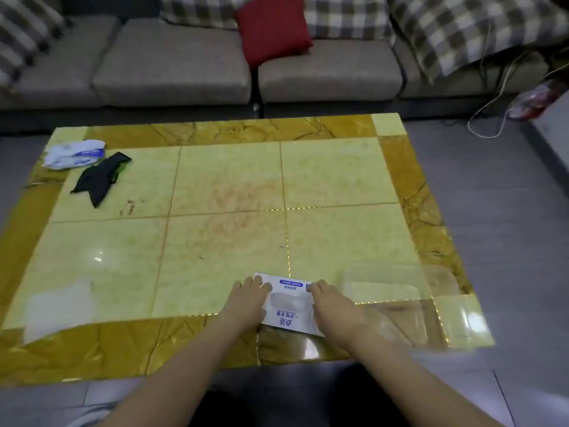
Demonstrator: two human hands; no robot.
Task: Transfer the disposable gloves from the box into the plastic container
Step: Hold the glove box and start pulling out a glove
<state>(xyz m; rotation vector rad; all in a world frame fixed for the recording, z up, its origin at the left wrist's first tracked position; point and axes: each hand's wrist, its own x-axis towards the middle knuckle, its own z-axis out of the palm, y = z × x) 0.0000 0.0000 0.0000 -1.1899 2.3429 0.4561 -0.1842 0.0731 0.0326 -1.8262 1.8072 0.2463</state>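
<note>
The glove box (288, 303) lies flat on the bench (228, 186), close to the near edge and right in front of the person, with its printed face up. The lettering is upside down from where they sit. The pale oval opening in the top runs left to right. From this angle the box looks nearly square, so I can't tell its long side.

Both hands are on it. The left hand (249, 298) rests over the left edge with its fingers fairly straight, pressing down rather than grasping. The right hand (331, 303) has its fingertips bent down at the far right corner. It's too blurred to tell whether they pinch a flap or only press.

The clear plastic container (400, 269) stands just to the right of the box, beside the right hand, so that hand is the nearer one for carrying gloves sideways into it. No glove shows outside the box yet, so I'd judge the job is barely begun.

At the far left corner lie a white packet (74, 154) and a black cloth (98, 177), well apart from all this.
</note>
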